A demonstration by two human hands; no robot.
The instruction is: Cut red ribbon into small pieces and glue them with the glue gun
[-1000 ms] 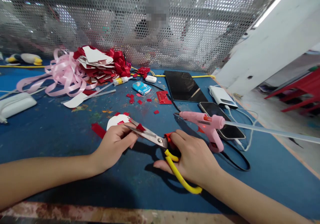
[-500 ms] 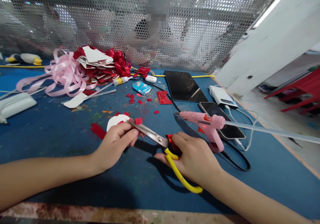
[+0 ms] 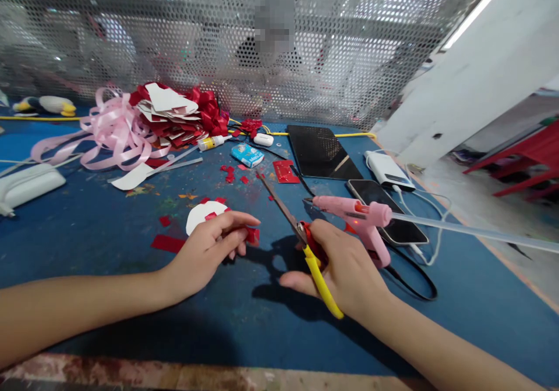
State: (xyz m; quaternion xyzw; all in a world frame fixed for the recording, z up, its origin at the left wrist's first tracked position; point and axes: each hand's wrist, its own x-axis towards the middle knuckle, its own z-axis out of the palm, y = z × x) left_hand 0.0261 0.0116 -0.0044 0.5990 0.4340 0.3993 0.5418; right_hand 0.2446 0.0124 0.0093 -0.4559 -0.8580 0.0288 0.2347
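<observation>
A paint-stained blue tabletop (image 3: 109,245) runs back to a perforated metal screen (image 3: 174,42), with a person (image 3: 248,53) visible beyond it; a pale wall (image 3: 471,71) rises at the right. Pink ribbon (image 3: 116,123) lies in loops beside a pile of red and white pieces (image 3: 168,114). A small glue bottle (image 3: 212,142) and a blue packet (image 3: 247,154) lie near the back; their contents cannot be made out. A pink hot-glue gun (image 3: 349,206), a translucent glue stick (image 3: 458,228) in its rear, sits near a smartphone (image 3: 375,205).

The left hand (image 3: 213,242) pinches a red ribbon piece (image 3: 253,235) between closed thumb and fingers, just beside a white paper disc (image 3: 198,216) bearing red scraps. The right hand (image 3: 343,263) has its fingers curled around the handles of scissors (image 3: 283,208), thumb extended; their blades look closed, apart from the ribbon piece.
</observation>
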